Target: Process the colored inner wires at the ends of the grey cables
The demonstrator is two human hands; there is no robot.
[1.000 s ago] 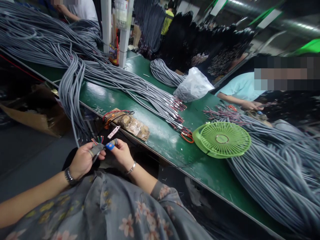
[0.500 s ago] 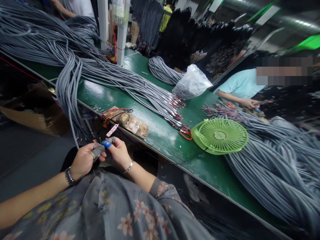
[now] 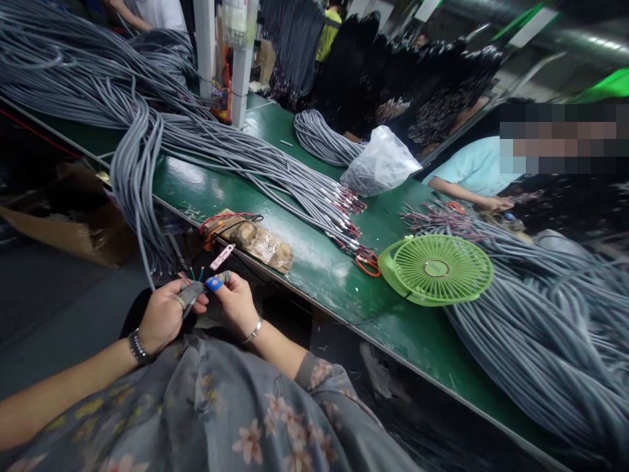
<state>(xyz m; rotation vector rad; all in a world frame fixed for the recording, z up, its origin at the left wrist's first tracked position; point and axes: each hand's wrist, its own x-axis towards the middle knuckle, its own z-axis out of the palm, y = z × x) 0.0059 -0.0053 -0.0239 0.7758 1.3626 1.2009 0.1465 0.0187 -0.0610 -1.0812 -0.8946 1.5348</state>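
Note:
Over my lap, my left hand (image 3: 166, 312) is closed around the end of a grey cable, with thin coloured wires (image 3: 196, 273) fanning up past the fingers. Grey wrapping covers some of its fingertips. Just to the right, my right hand (image 3: 236, 303) has thumb and forefinger pressed together, a small gap from the left. A blue wrap (image 3: 214, 283) sits on its thumb. Whatever lies between those fingers is too small to make out. Beyond the hands, a small pink-white tool (image 3: 221, 257) rests at the table edge by a taped block (image 3: 260, 244).
Grey cable bundles (image 3: 255, 164) stretch across the green table (image 3: 314, 288), some hanging over its edge at left. A green fan (image 3: 436, 269), a plastic bag (image 3: 381, 160) and more cables (image 3: 535, 328) lie to the right. A person in light blue (image 3: 466, 167) works opposite; a cardboard box (image 3: 73, 236) stands at left.
My right hand has drawn slightly away to the right from my left hand. The coloured wires now stand more spread and visible above the left fingers.

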